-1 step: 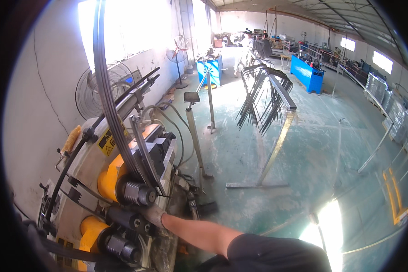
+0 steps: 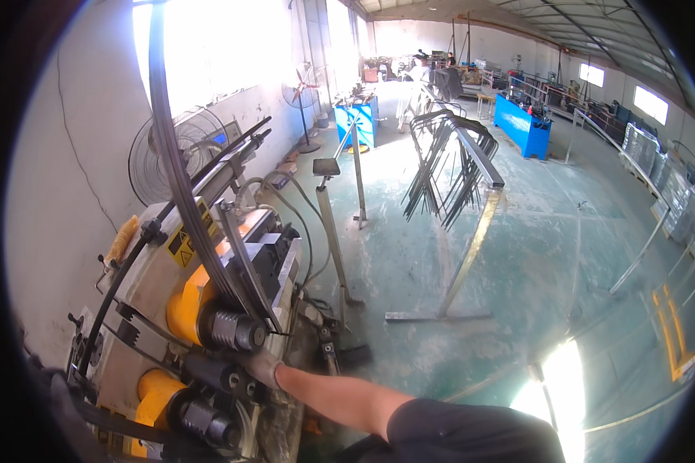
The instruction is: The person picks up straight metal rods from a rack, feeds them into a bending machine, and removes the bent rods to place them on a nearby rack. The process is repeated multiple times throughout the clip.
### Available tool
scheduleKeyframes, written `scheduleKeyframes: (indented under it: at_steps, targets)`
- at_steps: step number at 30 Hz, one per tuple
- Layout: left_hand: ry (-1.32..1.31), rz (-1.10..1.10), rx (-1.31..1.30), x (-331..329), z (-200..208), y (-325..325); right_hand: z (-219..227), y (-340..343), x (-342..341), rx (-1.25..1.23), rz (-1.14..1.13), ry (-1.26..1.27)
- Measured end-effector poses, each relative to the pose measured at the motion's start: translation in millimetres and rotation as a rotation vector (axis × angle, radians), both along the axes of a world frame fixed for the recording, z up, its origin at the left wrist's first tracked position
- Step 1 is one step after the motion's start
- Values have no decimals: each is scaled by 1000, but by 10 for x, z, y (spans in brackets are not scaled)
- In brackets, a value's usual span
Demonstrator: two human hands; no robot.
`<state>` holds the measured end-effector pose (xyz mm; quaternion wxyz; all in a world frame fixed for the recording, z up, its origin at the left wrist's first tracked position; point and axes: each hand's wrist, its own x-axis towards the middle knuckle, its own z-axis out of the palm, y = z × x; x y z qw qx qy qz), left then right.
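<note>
My right hand [image 2: 264,368], in a pale glove, reaches in from the right between the black rollers of a bending machine [image 2: 143,309]. It is beside the upper ridged roller [image 2: 238,330]; its fingers are hidden. A bundle of long dark metal rods [image 2: 187,193] rises from that roller, leaning up past the window. Below it are a black cylinder [image 2: 212,372] and a lower roller [image 2: 208,424], both near yellow blocks. At the dim lower left edge, a blurred dark shape [image 2: 66,409] may be my left hand or sleeve, near dark bars; its fingers cannot be made out.
A rack [image 2: 479,158] hung with bent dark rods stands on the green floor ahead. Left of it is a metal stand [image 2: 332,239], with hoses by the machine. Fans [image 2: 170,158] stand along the wall. Blue benches [image 2: 523,127] and a person [image 2: 418,73] are farther back.
The upper part of the rod bundle has swung slightly to the left. The dark shape at the lower left has shifted a little. My right hand has stayed in place.
</note>
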<state>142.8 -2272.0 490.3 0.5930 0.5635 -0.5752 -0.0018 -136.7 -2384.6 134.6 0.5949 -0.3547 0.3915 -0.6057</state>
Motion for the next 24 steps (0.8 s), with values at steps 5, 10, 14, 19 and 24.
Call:
scheduleKeyframes:
  at_steps: [5, 10, 14, 19, 24]
  targets:
    - [-131, 59, -3, -127, -110, -356, 153, 124, -72, -31, -82, 201]
    - [-134, -20, -159, 0, -180, -453, 167, 118, -40, 11, -32, 59]
    - [-101, -58, -166, 75, -220, -556, 115, 69, -53, -66, -54, 172]
    - [-93, 7, -231, 147, -287, -641, 74, 46, -50, -28, -32, 150]
    - [-130, 26, -177, -10, -186, -511, 37, 28, -18, 16, -24, 84]
